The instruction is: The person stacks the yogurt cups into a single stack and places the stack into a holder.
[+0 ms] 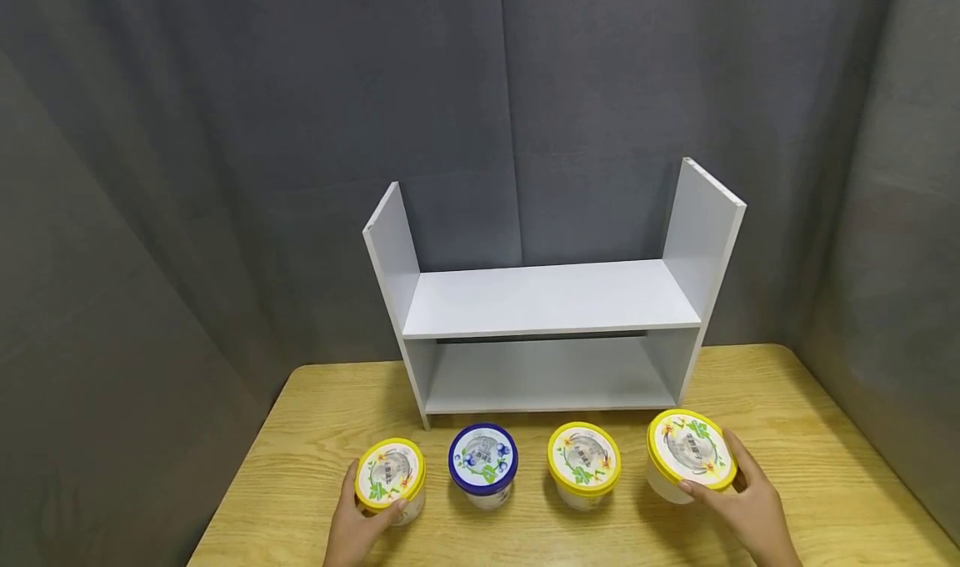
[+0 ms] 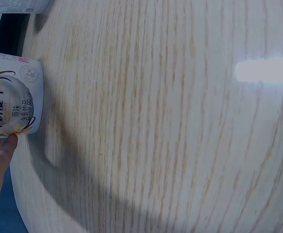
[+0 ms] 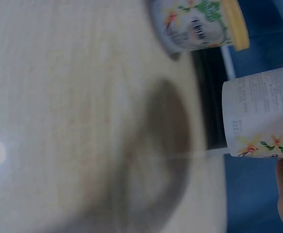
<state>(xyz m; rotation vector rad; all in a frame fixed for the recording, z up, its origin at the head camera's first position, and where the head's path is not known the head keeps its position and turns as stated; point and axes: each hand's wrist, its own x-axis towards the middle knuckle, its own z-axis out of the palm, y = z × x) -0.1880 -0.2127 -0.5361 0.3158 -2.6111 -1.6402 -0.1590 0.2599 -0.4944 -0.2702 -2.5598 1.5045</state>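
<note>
Around the leftmost yellow-lidded tub [image 1: 390, 474], my left hand [image 1: 357, 524] curls its thumb and fingers; the left wrist view shows the thumb at the printed side of this tub [image 2: 15, 97]. My right hand [image 1: 752, 504] grips the rightmost yellow-lidded tub [image 1: 692, 449]. That tub tilts slightly, and in the right wrist view its base [image 3: 231, 119] stands off the tabletop, apart from its shadow. Between the hands stand a blue-lidded tub [image 1: 483, 460] and another yellow-lidded tub [image 1: 584, 460], both upright and untouched. Lids carry flower or blueberry prints.
A white two-level shelf [image 1: 551, 300] with tall side panels stands behind the tubs, near the back of the wood-grain table [image 1: 330, 408]. Grey curtains [image 1: 300, 133] hang behind it and on both sides. Both shelf boards are bare.
</note>
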